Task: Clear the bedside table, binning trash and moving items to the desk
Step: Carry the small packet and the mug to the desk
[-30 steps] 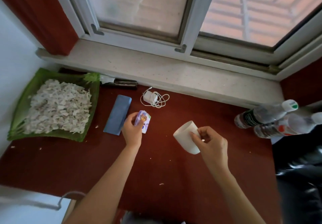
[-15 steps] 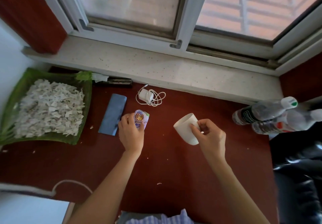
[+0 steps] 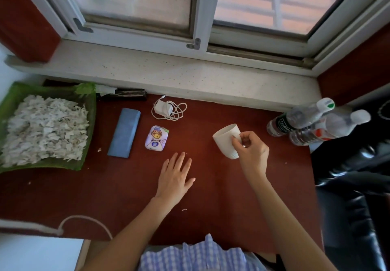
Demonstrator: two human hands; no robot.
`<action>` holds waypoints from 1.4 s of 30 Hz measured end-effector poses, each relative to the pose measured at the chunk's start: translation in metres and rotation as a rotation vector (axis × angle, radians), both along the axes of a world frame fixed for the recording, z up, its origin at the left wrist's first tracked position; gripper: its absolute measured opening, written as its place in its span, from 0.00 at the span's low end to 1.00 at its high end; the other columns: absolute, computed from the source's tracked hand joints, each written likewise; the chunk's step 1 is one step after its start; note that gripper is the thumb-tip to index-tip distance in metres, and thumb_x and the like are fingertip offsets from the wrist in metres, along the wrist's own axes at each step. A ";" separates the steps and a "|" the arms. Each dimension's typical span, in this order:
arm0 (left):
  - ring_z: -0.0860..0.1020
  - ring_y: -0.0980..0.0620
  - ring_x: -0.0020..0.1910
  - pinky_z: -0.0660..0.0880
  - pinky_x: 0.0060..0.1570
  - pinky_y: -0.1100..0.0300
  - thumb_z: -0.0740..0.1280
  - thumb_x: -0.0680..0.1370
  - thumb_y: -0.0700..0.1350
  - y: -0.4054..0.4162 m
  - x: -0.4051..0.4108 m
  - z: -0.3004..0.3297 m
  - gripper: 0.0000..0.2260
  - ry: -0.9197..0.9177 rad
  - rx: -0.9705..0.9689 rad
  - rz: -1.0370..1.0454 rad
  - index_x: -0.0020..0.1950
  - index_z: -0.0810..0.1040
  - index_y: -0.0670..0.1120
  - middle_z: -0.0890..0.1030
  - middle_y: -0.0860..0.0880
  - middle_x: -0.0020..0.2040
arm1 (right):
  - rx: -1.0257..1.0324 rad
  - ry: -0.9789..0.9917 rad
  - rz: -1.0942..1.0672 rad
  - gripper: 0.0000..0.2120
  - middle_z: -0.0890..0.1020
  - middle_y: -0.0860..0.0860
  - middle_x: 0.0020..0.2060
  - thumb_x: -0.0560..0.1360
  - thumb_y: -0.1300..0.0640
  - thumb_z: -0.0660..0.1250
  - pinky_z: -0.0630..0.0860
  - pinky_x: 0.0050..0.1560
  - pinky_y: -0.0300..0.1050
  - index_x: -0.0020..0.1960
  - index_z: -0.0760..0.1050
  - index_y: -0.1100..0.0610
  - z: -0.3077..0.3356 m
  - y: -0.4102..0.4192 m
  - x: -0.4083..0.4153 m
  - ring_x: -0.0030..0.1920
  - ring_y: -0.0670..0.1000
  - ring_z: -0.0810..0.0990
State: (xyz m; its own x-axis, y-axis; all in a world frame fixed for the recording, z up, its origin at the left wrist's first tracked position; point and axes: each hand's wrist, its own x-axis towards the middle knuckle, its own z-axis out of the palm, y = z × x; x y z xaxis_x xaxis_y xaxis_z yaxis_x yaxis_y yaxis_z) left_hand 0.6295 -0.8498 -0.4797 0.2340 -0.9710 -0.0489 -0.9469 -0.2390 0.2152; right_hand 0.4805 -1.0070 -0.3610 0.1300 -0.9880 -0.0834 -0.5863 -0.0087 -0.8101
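Note:
A small purple-and-white tissue packet [image 3: 156,138] lies flat on the dark red table [image 3: 130,188]. My left hand [image 3: 176,179] hovers just below it, fingers spread, holding nothing. My right hand [image 3: 250,152] grips a white cup [image 3: 225,138] by its side, tilted with its mouth toward the upper left. A flat blue case [image 3: 124,132] lies left of the packet. A white charger with coiled cable [image 3: 167,110] sits behind it, near the sill.
A green tray [image 3: 89,127] of shredded white paper fills the left end. Two plastic water bottles [image 3: 312,120] lie at the right edge, beside a black padded seat [image 3: 354,186]. A stone window sill [image 3: 179,76] runs along the back. A white cord [image 3: 84,220] loops at the near left edge.
My left hand has let go of the tissue packet and drawn back toward me with fingers spread. The packet now lies flat on the table. The cup stays in my right hand.

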 end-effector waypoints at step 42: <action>0.66 0.42 0.71 0.67 0.66 0.45 0.67 0.73 0.58 -0.002 -0.002 0.002 0.28 -0.016 0.082 0.018 0.70 0.70 0.47 0.69 0.43 0.71 | 0.100 -0.107 -0.325 0.05 0.82 0.45 0.38 0.69 0.46 0.73 0.78 0.47 0.44 0.41 0.79 0.45 -0.060 0.037 -0.087 0.41 0.46 0.81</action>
